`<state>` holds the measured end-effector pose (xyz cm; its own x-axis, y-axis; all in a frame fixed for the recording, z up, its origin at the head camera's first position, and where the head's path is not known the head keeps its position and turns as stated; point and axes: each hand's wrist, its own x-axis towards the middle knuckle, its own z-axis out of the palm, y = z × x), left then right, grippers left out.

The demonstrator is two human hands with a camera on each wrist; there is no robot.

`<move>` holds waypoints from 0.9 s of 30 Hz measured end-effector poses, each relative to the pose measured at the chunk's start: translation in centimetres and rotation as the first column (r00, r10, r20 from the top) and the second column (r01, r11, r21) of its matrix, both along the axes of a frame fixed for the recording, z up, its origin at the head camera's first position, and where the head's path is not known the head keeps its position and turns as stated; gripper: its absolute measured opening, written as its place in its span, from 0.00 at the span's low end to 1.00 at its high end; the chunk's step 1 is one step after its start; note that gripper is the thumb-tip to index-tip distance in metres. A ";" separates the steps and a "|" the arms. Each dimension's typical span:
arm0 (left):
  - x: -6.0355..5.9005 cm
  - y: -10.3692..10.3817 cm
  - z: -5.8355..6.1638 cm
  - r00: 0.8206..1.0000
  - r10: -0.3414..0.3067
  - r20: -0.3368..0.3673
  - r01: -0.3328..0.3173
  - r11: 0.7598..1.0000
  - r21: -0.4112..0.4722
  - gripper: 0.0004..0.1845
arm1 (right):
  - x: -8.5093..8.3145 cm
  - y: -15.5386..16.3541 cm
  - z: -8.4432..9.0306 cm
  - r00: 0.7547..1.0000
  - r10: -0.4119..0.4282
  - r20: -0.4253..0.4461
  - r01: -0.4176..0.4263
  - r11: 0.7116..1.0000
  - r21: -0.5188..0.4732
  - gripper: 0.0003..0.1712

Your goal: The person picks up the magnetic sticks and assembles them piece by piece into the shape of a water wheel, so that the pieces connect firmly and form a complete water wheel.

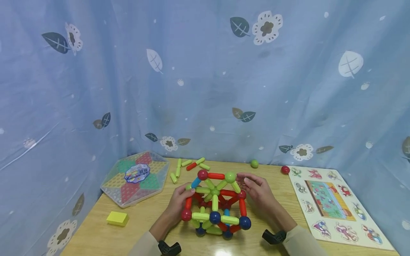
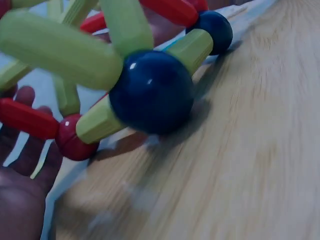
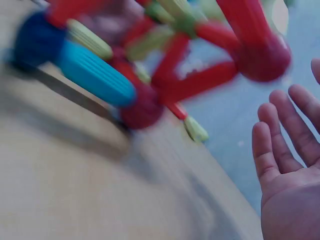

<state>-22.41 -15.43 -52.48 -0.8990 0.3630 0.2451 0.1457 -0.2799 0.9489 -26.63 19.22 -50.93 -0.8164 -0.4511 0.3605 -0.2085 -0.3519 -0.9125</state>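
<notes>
That rod-and-ball frame (image 1: 215, 203) sits near the front edge of the bench (image 1: 96, 234), about mid-way along it. It looks light and hollow, plastic rods stuck to balls at the joints (magnets, I'd guess), so my take is it'll hold shape if you're gentle but pop apart if you squeeze or lift by one rod. The balls look slick too. I'd cup it from both sides low down, at the corner balls, not on the top spokes.

Left hand (image 1: 179, 202) is against the frame's left side with fingers laid along the rods, loosely spread, not clamped that I can see. Right hand (image 1: 257, 192) is by the upper right side, and the right wrist view shows that grip wide, palm flat, fingers straight, just beside a red ball (image 3: 260, 55) rather than around it.

As for containers: a clear hexagonal box (image 1: 136, 177) sits at the back left corner, lid on, with coloured pieces inside, too small to make out.
</notes>
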 end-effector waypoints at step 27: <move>0.9 -2.5 -1.1 0.994 0.110 0.016 -0.103 0.968 -0.228 0.18 | -14.7 -12.0 0.2 0.958 -0.052 -0.283 0.236 0.703 0.671 0.13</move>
